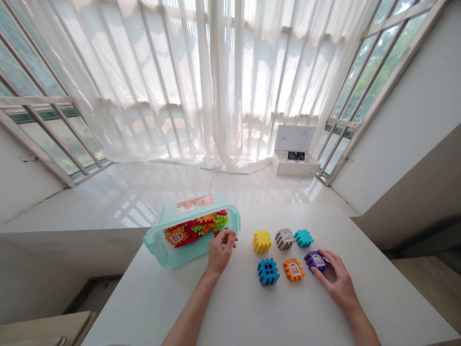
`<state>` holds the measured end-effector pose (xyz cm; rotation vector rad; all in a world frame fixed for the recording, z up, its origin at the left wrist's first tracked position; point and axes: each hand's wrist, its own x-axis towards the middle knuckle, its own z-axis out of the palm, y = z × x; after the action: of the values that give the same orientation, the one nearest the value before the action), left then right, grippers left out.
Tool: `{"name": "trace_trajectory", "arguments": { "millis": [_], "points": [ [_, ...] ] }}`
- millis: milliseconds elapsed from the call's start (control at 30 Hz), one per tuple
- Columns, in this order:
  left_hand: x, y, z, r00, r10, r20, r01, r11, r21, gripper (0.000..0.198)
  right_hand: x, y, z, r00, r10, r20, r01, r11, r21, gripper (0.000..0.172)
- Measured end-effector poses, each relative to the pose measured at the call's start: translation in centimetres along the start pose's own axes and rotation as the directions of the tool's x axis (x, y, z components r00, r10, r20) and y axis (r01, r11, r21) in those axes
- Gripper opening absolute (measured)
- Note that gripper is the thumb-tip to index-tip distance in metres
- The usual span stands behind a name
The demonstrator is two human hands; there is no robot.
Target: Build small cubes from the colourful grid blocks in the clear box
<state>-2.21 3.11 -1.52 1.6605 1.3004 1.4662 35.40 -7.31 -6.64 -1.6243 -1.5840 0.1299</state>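
A teal plastic box full of coloured interlocking blocks lies on its side on the white table. My left hand is at the box's open mouth, fingers pinched on a small red piece. Several block cubes stand to the right: yellow, grey, teal, blue, orange and purple. My right hand rests on the table with its fingers against the purple cube.
Beyond the table's far edge lies a glossy white floor with sheer curtains over barred windows. An open white box sits on the floor at the back right. A wall runs along the right side.
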Motion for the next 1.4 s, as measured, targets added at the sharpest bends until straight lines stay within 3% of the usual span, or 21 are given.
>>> {"name": "trace_trajectory", "arguments": {
  "millis": [167, 233, 300, 367, 433, 600, 800, 1000, 1200, 1300, 1400],
  "points": [
    [0.4, -0.4, -1.5, 0.995, 0.068, -0.078, -0.059, 0.992, 0.114, 0.025, 0.3, -1.8, -1.1, 0.981, -0.023, -0.192, 0.032, 0.998, 0.046, 0.049],
    [0.9, -0.7, -2.6, 0.974, 0.179, -0.141, -0.139, 0.957, 0.255, 0.018, 1.2, -3.3, -1.6, 0.956, -0.071, -0.286, 0.085, 0.996, 0.036, 0.044],
    [1.4, -1.1, -3.7, 0.924, 0.339, -0.178, -0.228, 0.860, 0.456, 0.013, 2.6, -5.3, -1.6, 0.920, -0.135, -0.367, 0.164, 0.985, 0.048, 0.037],
    [1.8, -1.6, -4.5, 0.876, 0.447, -0.181, -0.266, 0.762, 0.591, 0.020, 4.4, -7.6, -1.2, 0.863, -0.197, -0.466, 0.269, 0.958, 0.094, 0.030],
    [2.2, -2.2, -5.0, 0.860, 0.475, -0.185, -0.275, 0.738, 0.616, 0.027, 6.2, -9.9, -0.4, 0.819, -0.235, -0.523, 0.351, 0.927, 0.133, 0.025],
    [2.4, -2.9, -5.8, 0.840, 0.533, -0.099, -0.326, 0.643, 0.693, 0.029, 8.3, -13.6, 2.4, 0.780, -0.291, -0.554, 0.444, 0.881, 0.161, 0.017],
    [2.0, -1.5, -6.6, 0.802, 0.594, -0.060, -0.400, 0.608, 0.686, 0.016, 7.1, -13.6, 4.5, 0.820, -0.290, -0.494, 0.421, 0.890, 0.175, 0.015],
    [1.0, 0.7, -5.7, 0.774, 0.632, -0.042, -0.485, 0.634, 0.602, 0.013, 6.0, -14.1, 5.3, 0.846, -0.328, -0.419, 0.436, 0.880, 0.190, 0.016],
    [-0.7, 2.4, -3.8, 0.698, 0.716, 0.001, -0.641, 0.624, 0.447, 0.015, 4.8, -15.1, 6.0, 0.954, -0.285, -0.091, 0.289, 0.805, 0.519, 0.026],
    [-1.6, 3.1, -2.7, 0.708, 0.705, 0.044, -0.677, 0.659, 0.326, 0.017, 4.5, -15.6, 6.2, 0.940, -0.329, 0.092, 0.193, 0.734, 0.651, 0.035],
    [-2.3, 3.7, -1.6, 0.737, 0.674, 0.049, -0.667, 0.715, 0.208, 0.016, 4.3, -16.2, 6.3, 0.909, -0.366, 0.198, 0.131, 0.702, 0.700, 0.040]
  ]
}}
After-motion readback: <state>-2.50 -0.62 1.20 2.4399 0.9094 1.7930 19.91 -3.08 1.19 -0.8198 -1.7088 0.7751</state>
